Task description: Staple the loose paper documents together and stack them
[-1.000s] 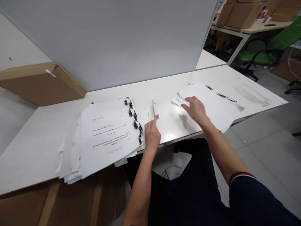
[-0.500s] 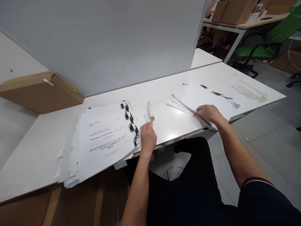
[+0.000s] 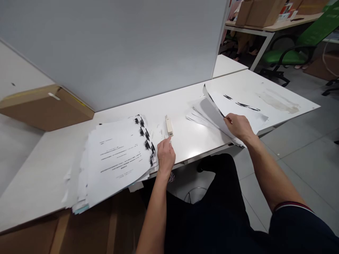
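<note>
On the white table, my right hand [image 3: 239,126] pinches the near edge of a paper sheet [image 3: 212,100], whose far corner is lifted and curled. The sheet rises over a fanned stack of papers [image 3: 234,106] with black marks along the far edge. My left hand [image 3: 166,155] rests on the tabletop, fingers loosely stretched forward and holding nothing. Its fingertips are at the near end of a small, oblong, cream-coloured tool [image 3: 168,126]; whether they touch cannot be made out. To its left lies a thick pile of printed papers [image 3: 116,151] with black marks down its right side.
A grey-white panel [image 3: 127,49] stands along the table's back edge. A cardboard box [image 3: 45,106] is at the left. Beyond the table at the right are a green chair [image 3: 283,56] and another desk with a large carton [image 3: 259,14].
My right hand has raised a sheet, so its far corner now stands up above the right stack. The left hand and the cream-coloured tool remain in place.
</note>
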Demonstrator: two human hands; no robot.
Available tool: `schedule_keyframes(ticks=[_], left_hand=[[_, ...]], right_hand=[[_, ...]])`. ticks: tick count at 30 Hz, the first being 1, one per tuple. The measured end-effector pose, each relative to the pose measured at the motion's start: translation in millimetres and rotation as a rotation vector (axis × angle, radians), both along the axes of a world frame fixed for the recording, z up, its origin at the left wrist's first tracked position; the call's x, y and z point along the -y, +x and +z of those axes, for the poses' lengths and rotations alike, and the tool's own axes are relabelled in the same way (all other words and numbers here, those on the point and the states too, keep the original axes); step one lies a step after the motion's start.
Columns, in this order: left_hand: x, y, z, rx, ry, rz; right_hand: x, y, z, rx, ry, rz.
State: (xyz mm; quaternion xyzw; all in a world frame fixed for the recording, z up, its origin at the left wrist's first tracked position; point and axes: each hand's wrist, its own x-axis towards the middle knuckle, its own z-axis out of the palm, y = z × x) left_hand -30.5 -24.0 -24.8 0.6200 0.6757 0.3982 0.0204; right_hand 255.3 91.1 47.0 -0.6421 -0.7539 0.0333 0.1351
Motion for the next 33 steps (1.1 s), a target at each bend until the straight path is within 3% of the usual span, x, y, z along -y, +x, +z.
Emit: schedule_keyframes(ticks=[3,7,9,11,13,15,16,18,20,21,26,33], left_hand=[[1.6,5.3,4.7,0.274,-0.043,0.020],[0.4,26.6,18.8,0.941,-0.239,-0.087],[-2.1,39.0,24.6,1.257,-0.337,-0.188],[-4.6,47.3,26.0,1.404,-0.354,-0.225],[-5.0,48.2,23.4,1.382,-0.313,-0.182],[-2.1,41.7,20.0,1.325,-0.280,-0.114],[0.5,36.5,19.2,1.316,-0.277,-0.090],[6.8,25.5,20.1,1.339,-0.263,-0.069],[11.9,17.4,23.0,1.342,-0.250,-0.056],[13.3,15.3,24.4,1.334,-0.244,-0.049],[10.3,17.3,24.3,1.293,-0.223,-0.035],[8.3,17.6,20.4,1.244,-0.229,-0.052]], right_hand=[[20.7,-17.5,3.8,0.090,0.062,0.062],[65.1,-53.1,2.4,0.181,0.007,0.176],[91.6,-71.5,1.9,0.183,-0.060,0.295],[113.0,-83.7,4.0,0.146,-0.142,0.471],[121.2,-84.6,8.6,0.020,-0.245,0.649],[111.6,-72.0,13.0,-0.178,-0.294,0.682],[100.5,-61.5,13.8,-0.261,-0.260,0.607],[70.5,-36.6,10.5,-0.316,-0.096,0.314],[39.4,-13.7,1.3,-0.199,0.005,0.043],[26.5,-5.0,-4.5,-0.118,-0.019,-0.013],[4.1,5.9,-22.2,0.143,-0.183,0.061],[12.4,-11.8,-13.4,0.239,-0.241,0.073]])
